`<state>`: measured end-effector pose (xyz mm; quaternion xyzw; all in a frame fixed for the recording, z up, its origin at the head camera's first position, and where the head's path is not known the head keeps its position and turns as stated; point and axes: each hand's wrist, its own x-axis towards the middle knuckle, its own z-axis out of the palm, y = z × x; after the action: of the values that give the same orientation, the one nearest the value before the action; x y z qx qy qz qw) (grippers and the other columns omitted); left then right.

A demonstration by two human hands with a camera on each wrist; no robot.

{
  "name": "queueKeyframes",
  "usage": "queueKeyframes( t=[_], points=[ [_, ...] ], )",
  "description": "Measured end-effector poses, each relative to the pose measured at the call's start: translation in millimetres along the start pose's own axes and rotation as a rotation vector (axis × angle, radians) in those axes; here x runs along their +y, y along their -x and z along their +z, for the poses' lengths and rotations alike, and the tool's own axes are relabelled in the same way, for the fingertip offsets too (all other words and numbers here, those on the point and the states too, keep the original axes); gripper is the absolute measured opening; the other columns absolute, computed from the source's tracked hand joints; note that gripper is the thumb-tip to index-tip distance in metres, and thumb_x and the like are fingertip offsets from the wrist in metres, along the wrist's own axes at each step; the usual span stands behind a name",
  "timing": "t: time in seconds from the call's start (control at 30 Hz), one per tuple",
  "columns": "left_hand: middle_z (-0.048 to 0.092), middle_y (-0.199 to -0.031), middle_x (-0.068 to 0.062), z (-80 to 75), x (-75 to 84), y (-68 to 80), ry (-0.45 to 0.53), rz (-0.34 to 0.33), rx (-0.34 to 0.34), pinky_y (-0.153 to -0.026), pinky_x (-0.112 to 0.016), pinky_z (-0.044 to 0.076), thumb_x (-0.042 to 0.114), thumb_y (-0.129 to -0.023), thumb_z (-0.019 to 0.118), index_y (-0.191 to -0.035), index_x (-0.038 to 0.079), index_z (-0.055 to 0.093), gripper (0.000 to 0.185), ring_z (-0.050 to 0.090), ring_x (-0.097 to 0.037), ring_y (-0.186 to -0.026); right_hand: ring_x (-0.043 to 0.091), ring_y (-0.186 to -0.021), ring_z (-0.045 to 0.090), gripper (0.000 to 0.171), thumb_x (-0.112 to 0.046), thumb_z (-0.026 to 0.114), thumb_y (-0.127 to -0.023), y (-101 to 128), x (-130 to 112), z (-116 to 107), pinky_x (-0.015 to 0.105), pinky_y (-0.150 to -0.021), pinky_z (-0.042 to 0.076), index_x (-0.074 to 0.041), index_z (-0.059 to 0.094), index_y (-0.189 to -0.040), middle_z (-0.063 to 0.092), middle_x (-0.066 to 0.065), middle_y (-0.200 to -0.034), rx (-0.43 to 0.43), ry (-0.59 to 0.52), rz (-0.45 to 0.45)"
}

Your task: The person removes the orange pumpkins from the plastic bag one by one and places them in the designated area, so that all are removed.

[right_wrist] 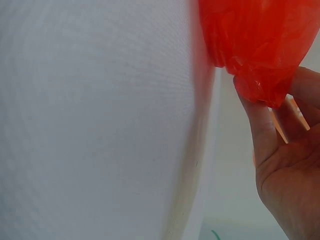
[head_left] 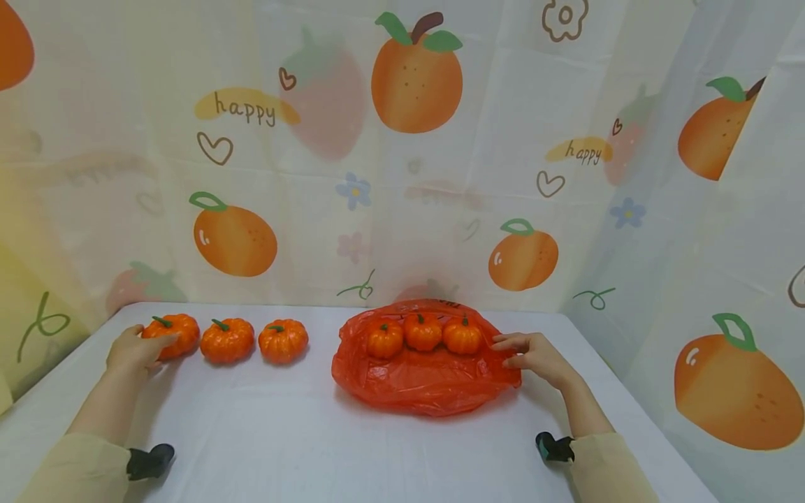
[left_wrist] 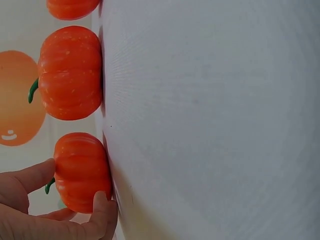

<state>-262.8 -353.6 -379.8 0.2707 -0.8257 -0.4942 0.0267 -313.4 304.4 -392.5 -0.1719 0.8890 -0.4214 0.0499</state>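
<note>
At the left end of a row, my left hand (head_left: 135,349) grips a small orange toy pumpkin (head_left: 179,335) with a green stem. In the left wrist view, thumb and fingers lie around this pumpkin (left_wrist: 82,170), which sits on the table. Two similar pumpkins, a middle one (head_left: 228,342) and a right one (head_left: 284,342), stand beside it. My right hand (head_left: 541,360) pinches the right edge of a red plastic bag (head_left: 428,388). Three more pumpkins (head_left: 424,332) sit side by side in the bag's spread opening. The right wrist view shows fingers and thumb at the crumpled bag edge (right_wrist: 265,75).
A white cloth covers the table (head_left: 264,433). Behind it hangs a pale curtain (head_left: 428,181) printed with fruit, hearts and words, and it continues along both sides. Dark straps (head_left: 149,462) show at both wrists.
</note>
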Motion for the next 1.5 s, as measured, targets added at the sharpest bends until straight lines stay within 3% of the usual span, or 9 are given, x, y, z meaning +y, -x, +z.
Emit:
queueKeyframes(
  t=[0.1,0.27,0.47,0.57,0.73,0.87,1.1,1.23,1.5],
  points=[
    [0.009,-0.156,-0.04,-2.2,0.5,1.7,-0.058,0.022,0.013,-0.056,-0.02,0.052,0.032,-0.098,0.048,-0.152,-0.012,0.0,0.085,0.036,-0.05,-0.125,0.046,-0.136,0.043,0.033,-0.004,0.061,-0.086,0.5,-1.1,-0.8,0.024,-0.086,0.056,-0.002,0.071,-0.118,0.058,0.022,-0.139,0.002,-0.005,0.003],
    [0.012,-0.156,-0.039,-3.7,3.6,5.8,-0.083,-0.005,0.07,-0.092,-0.043,0.056,0.037,-0.098,0.045,-0.152,-0.012,0.004,0.083,0.027,-0.054,-0.135,0.046,-0.136,0.044,0.033,-0.003,0.061,-0.086,0.7,-0.8,-1.4,0.023,-0.085,0.056,-0.003,0.072,-0.117,0.059,0.021,-0.139,0.004,-0.011,0.009],
    [0.013,-0.158,-0.037,-2.6,7.2,12.8,0.02,-0.043,0.156,-0.089,-0.045,0.056,0.038,-0.097,0.045,-0.153,-0.009,0.005,0.084,0.022,-0.052,-0.142,0.046,-0.136,0.043,0.033,-0.003,0.061,-0.086,-0.2,2.4,-2.0,0.023,-0.084,0.056,-0.003,0.072,-0.117,0.058,0.021,-0.14,-0.002,-0.024,0.007],
    [0.012,-0.158,-0.037,-1.5,8.7,16.1,0.053,-0.042,0.187,-0.111,-0.056,0.04,0.039,-0.097,0.046,-0.154,-0.008,0.006,0.084,0.018,-0.052,-0.144,0.047,-0.136,0.043,0.033,-0.003,0.061,-0.086,-0.2,2.9,-2.3,0.023,-0.084,0.056,-0.002,0.072,-0.117,0.058,0.022,-0.14,-0.005,-0.028,-0.001],
    [0.012,-0.157,-0.039,-0.8,13.1,20.3,0.066,-0.026,0.219,-0.119,-0.061,0.026,0.041,-0.096,0.047,-0.155,-0.006,0.008,0.085,0.016,-0.055,-0.145,0.046,-0.136,0.043,0.032,-0.004,0.062,-0.087,-0.4,1.5,-1.1,0.023,-0.084,0.057,-0.002,0.072,-0.117,0.058,0.022,-0.14,-0.005,-0.02,-0.002],
    [0.012,-0.157,-0.039,3.5,18.9,22.3,0.1,0.019,0.273,-0.118,-0.064,0.025,0.037,-0.096,0.049,-0.156,0.0,0.011,0.08,0.016,-0.056,-0.144,0.046,-0.136,0.043,0.032,-0.005,0.062,-0.087,0.2,-0.4,-0.8,0.024,-0.085,0.057,-0.002,0.072,-0.117,0.058,0.022,-0.14,-0.006,-0.017,0.011],
    [0.029,-0.153,-0.033,20.5,32.8,22.0,0.157,0.203,0.424,-0.113,-0.061,0.025,0.023,-0.093,0.057,-0.145,0.002,0.034,0.06,0.023,-0.054,-0.141,0.046,-0.137,0.043,0.032,-0.004,0.061,-0.087,0.6,-1.4,-1.2,0.026,-0.087,0.058,-0.003,0.072,-0.118,0.057,0.021,-0.141,-0.001,-0.008,0.02],
    [0.027,-0.15,-0.039,29.3,43.0,28.4,0.13,0.252,0.402,-0.115,-0.063,0.024,0.025,-0.095,0.056,-0.15,-0.005,0.027,0.069,0.025,-0.058,-0.138,0.046,-0.138,0.042,0.033,-0.004,0.061,-0.087,1.6,-1.3,-2.2,0.024,-0.086,0.056,-0.003,0.072,-0.118,0.057,0.021,-0.141,-0.004,-0.025,0.017],
    [0.023,-0.156,-0.033,46.4,67.7,51.7,0.105,0.279,0.286,-0.118,-0.064,0.024,0.033,-0.098,0.053,-0.155,0.001,0.019,0.074,0.025,-0.051,-0.143,0.046,-0.138,0.041,0.034,-0.004,0.061,-0.087,3.7,-5.6,-1.9,0.026,-0.087,0.057,-0.002,0.07,-0.119,0.056,0.022,-0.142,-0.016,-0.045,0.008]
  ],
)
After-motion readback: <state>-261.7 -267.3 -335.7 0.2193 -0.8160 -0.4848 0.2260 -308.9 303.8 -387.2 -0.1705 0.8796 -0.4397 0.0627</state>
